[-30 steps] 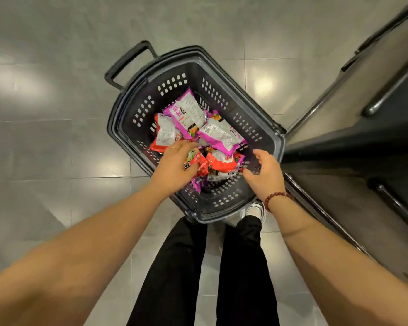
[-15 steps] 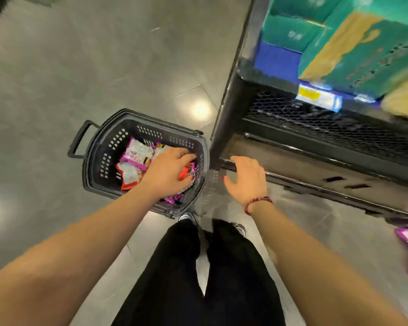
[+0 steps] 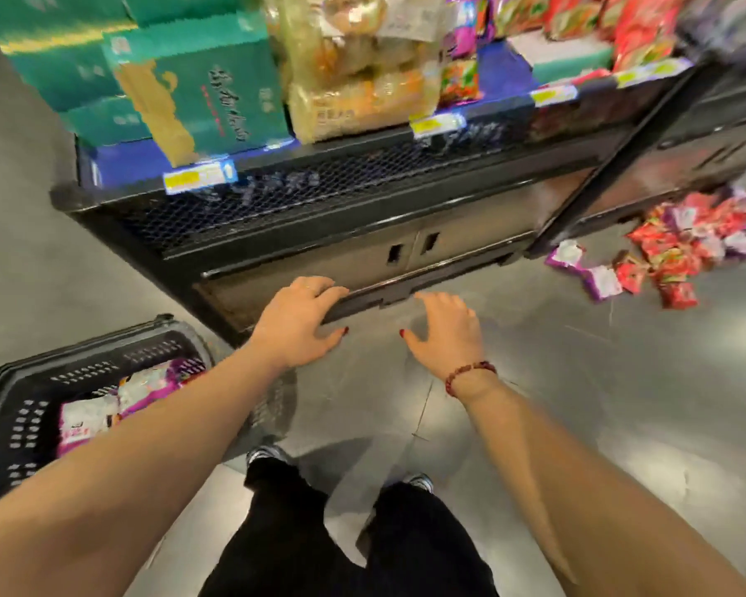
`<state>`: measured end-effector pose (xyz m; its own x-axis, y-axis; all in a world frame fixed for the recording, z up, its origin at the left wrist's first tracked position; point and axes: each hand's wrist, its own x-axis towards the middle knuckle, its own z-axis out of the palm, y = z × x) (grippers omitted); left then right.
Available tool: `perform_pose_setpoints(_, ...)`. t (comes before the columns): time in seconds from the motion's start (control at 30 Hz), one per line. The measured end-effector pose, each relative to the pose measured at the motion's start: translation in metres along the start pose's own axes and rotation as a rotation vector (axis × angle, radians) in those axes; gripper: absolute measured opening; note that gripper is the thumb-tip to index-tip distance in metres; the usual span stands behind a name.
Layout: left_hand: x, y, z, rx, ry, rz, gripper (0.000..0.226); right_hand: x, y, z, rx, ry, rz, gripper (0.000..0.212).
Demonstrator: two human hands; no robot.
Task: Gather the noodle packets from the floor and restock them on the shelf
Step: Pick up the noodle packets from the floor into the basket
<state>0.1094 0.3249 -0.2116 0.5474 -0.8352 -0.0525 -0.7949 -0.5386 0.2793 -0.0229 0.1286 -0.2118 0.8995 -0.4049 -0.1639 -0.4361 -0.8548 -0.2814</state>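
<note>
- Black perforated plastic basket (image 3: 22, 428), lower left: holds pink-and-white noodle packets (image 3: 87, 424).
- Left hand (image 3: 296, 323), right hand (image 3: 446, 333): both empty, fingers relaxed.
- Red-and-purple packet pile (image 3: 681, 252), grey floor (image 3: 621, 402), right: gathering step; next move likely a rightward reach.

Noodle packets (image 3: 681, 247) heaped on floor (image 3: 578, 381)

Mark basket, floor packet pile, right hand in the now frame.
basket (image 3: 104, 368): head view, slotted far wall.
floor packet pile (image 3: 681, 247): head view, red packet mid-pile.
right hand (image 3: 446, 333): head view, back of hand.
</note>
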Motion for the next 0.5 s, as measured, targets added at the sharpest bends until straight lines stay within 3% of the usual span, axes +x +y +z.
perform_pose_setpoints(0.27,0.096,0.174,0.037,-0.013,-0.084,0.25,0.058,-0.085,0.182,-0.047,0.033,0.053,0.327,0.05)
perform_pose_setpoints(0.5,0.179,0.29,0.069,0.039,-0.191,0.509,0.057,-0.143,0.288,-0.067,0.146,0.159,0.634,0.053)
